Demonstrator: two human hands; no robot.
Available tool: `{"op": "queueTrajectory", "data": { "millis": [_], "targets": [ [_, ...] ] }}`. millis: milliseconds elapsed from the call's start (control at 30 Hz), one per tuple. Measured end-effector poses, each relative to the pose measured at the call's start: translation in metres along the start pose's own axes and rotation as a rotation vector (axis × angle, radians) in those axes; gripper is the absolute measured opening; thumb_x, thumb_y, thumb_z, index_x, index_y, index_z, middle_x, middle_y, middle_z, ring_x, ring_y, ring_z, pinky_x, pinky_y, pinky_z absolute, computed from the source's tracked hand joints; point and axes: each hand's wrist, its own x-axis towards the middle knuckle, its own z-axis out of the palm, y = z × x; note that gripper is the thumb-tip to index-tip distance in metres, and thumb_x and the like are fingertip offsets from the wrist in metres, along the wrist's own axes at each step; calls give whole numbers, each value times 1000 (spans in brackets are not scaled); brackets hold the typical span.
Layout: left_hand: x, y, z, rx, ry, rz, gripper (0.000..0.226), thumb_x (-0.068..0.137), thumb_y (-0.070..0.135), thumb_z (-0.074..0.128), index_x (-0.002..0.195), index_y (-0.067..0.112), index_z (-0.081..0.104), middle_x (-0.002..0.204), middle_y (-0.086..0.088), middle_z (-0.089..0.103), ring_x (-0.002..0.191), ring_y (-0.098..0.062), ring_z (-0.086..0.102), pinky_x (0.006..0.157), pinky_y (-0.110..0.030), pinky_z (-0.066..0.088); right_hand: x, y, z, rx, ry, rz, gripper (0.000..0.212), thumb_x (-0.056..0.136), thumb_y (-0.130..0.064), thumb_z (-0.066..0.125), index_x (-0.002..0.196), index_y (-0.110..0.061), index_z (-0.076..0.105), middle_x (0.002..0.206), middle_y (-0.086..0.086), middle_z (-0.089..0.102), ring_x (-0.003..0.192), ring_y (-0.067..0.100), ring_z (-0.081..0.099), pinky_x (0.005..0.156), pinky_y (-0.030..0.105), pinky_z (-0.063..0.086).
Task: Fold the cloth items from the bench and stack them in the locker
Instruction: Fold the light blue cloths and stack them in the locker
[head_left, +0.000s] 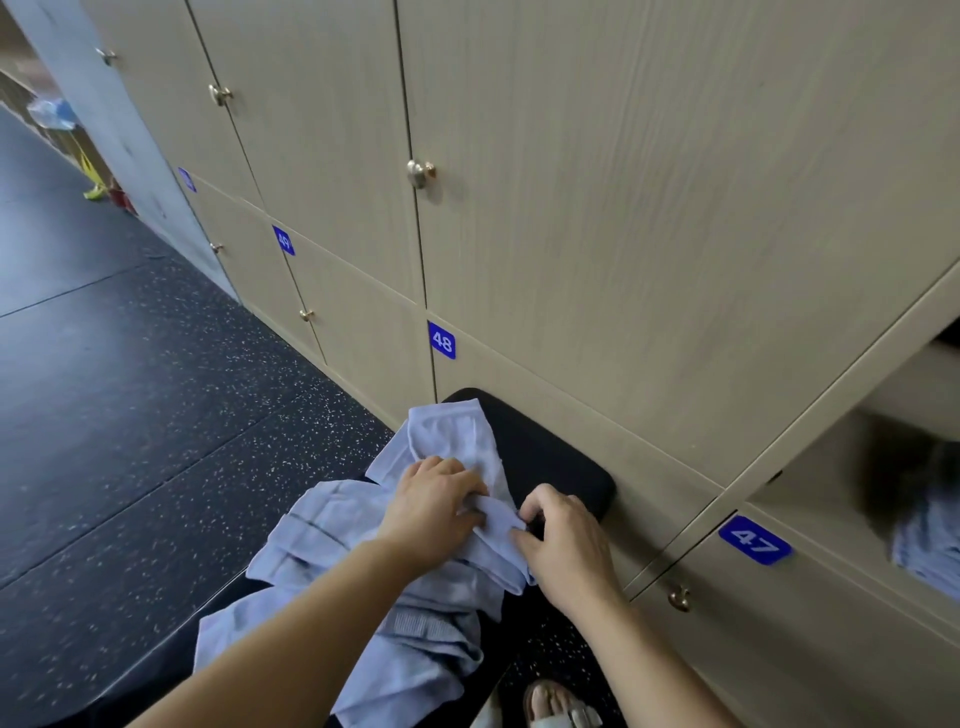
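On the bench (561, 467), the left hand (431, 506) and right hand (569, 543) pinch the pale blue cloth (457, 434), its long axis pointing forward. The open locker (810, 483), apparently holding a folded stack (930, 545), sits nearer the right hand.

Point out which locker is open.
The compartment at the far right, just above door 47: its interior shows, with folded pale-blue cloth inside. Door 48, door 49 and the others in view are shut.

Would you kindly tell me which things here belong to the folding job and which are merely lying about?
Job: left hand, right hand, cloth being folded, cloth pile, bench, open locker, folded stack inside.
Lying about: closed lockers, number plates, distant yellow object, sandal.
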Motion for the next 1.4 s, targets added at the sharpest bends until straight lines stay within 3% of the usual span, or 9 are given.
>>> {"op": "queueTrajectory", "data": {
  "millis": [200, 333, 467, 567, 733, 867, 1033, 1267, 1400],
  "targets": [
    [-24, -2, -34, -243, 152, -11, 12, 75, 12, 72, 84, 19, 69, 84, 7, 62, 86, -18, 54, 80, -31, 39, -13, -31, -18, 241, -28, 23, 37, 84, -24, 64, 117, -31, 49, 86, -7, 65, 78, 10, 58, 68, 23, 43],
    [-37, 11, -88, -356, 244, -11, 33, 74, 3, 73, 75, 32, 57, 79, 19, 56, 84, -15, 52, 74, -29, 38, -14, -62, -51, 126, 36, -103, 9, 85, -18, 60, 86, -16, 68, 84, 0, 62, 82, 20, 57, 69, 33, 43],
    [-49, 33, -153, -521, 333, -49, 25, 82, 3, 67, 73, 24, 59, 73, 11, 60, 72, -10, 54, 65, -17, 40, -17, -109, -106, 249, 137, -161, 29, 79, -26, 64, 58, -14, 47, 52, -2, 36, 57, 16, 33, 52, 33, 27],
    [-61, 50, -198, -761, 313, -65, 22, 77, 17, 79, 71, 17, 57, 64, 5, 54, 57, -2, 45, 56, -16, 36, -22, -144, -149, 437, 182, -205, 35, 73, -26, 67, 59, -5, 43, 56, 0, 30, 59, 14, 27, 54, 32, 22],
    [-83, 74, -258, -1235, 160, -27, 56, 70, 28, 79, 109, -9, 61, 107, -30, 68, 93, -29, 64, 91, -48, 50, -44, -188, -216, 730, 206, -286, 32, 74, -7, 78, 67, 12, 53, 65, 3, 43, 65, 12, 39, 58, 30, 31],
    [-97, 99, -293, -1385, 94, 91, 40, 82, 18, 74, 117, 0, 64, 108, -18, 72, 99, -28, 69, 81, -32, 57, -75, -210, -256, 893, 150, -326, 9, 76, -2, 76, 83, -3, 70, 76, -2, 70, 73, 8, 63, 66, 23, 51],
    [-117, 138, -332, -1427, 100, 215, 37, 86, 18, 63, 120, 4, 63, 114, -15, 70, 105, -27, 68, 85, -32, 57, -109, -212, -286, 882, 83, -326, 20, 77, 1, 74, 97, 2, 70, 89, 6, 74, 80, 9, 68, 72, 21, 55],
    [-141, 185, -371, -1386, 128, 379, 26, 89, 10, 66, 114, 5, 66, 108, -13, 72, 100, -25, 69, 80, -29, 57, -146, -213, -316, 757, 49, -317, 7, 84, 1, 67, 84, -6, 69, 80, 11, 68, 73, 19, 62, 58, 25, 50],
    [-161, 198, -386, -1032, 102, 408, 23, 82, -7, 70, 102, 5, 69, 96, -1, 76, 93, -10, 71, 78, -21, 53, -159, -226, -347, 755, 133, -404, 14, 85, 0, 66, 78, -9, 73, 66, 5, 64, 57, 12, 54, 49, 23, 43]
  ]
}}
